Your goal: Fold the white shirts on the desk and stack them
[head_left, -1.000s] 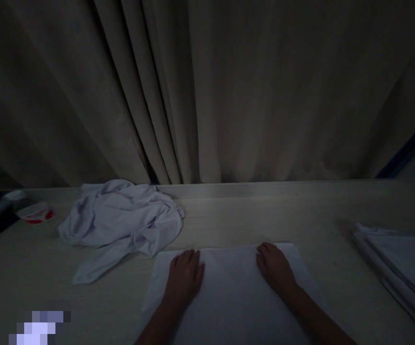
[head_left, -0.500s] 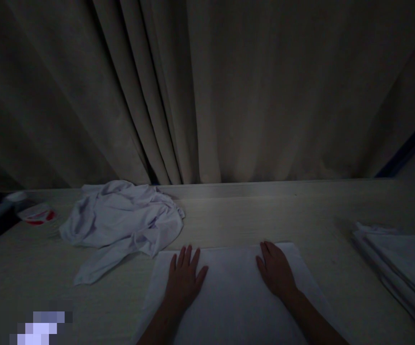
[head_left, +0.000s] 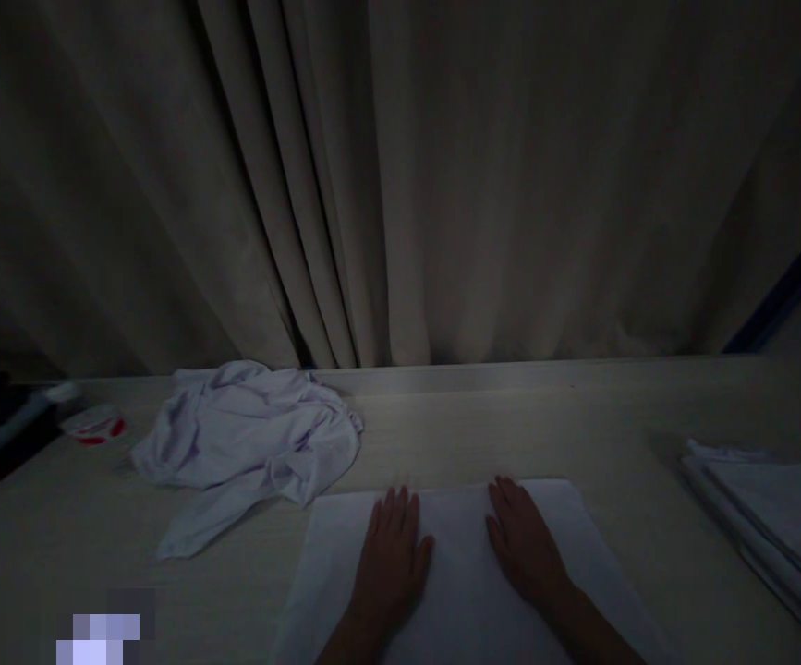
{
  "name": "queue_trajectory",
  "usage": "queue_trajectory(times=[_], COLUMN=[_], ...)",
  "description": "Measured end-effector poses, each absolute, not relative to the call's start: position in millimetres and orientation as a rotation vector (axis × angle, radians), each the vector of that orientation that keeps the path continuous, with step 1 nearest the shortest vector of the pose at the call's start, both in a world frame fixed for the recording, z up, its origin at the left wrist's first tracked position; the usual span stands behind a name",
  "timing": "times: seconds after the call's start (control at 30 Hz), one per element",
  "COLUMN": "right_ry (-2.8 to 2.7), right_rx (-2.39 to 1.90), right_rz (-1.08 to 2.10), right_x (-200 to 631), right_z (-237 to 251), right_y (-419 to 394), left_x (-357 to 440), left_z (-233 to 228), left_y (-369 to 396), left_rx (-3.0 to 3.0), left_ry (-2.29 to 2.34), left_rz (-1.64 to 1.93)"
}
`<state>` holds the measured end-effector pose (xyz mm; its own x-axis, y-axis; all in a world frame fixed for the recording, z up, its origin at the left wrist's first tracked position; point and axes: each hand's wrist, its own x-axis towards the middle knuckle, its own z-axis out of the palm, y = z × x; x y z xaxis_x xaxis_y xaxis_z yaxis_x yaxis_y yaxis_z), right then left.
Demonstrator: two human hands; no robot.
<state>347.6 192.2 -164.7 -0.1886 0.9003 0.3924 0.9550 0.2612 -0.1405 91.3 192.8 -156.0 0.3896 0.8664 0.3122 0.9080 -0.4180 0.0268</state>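
Left hand (head_left: 390, 554) and right hand (head_left: 521, 540) flat on folded cloth (head_left: 462, 591), grip open, holding nothing. Crumpled shirt (head_left: 251, 439) nearby on worktop (head_left: 511, 425).

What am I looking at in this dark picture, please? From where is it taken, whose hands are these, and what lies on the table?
The picture comes from a camera worn on a person's head, looking forward and down, so the two bare hands are that person's own. The left hand and the right hand lie flat, palms down, on a folded white cloth; neither grips anything. The cloth rests on a pale table. To the left lies a crumpled white garment, and beyond it a small red and white object, too dim to identify. At the right edge is a stack of folded white cloths. A curtain hangs behind the table.
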Motion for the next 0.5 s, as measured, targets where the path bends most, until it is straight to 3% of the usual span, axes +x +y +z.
queue_trajectory(times=[0.3, 0.43, 0.5], right_ry=[-2.285, -2.072, -2.016], right_rx=[-1.618, -1.575, -1.531], right_rz=[-0.065, -0.082, -0.01], right_x=[322, 334, 348], right_z=[-156, -165, -173], right_y=[175, 115, 76], left_x=[106, 104, 99], left_z=[-149, -99, -72], left_y=[193, 116, 44], left_rx=[-2.581, -3.016, -3.544], left_ry=[-1.701, -2.002, -1.772], left_rz=[-0.44, -0.545, -0.476])
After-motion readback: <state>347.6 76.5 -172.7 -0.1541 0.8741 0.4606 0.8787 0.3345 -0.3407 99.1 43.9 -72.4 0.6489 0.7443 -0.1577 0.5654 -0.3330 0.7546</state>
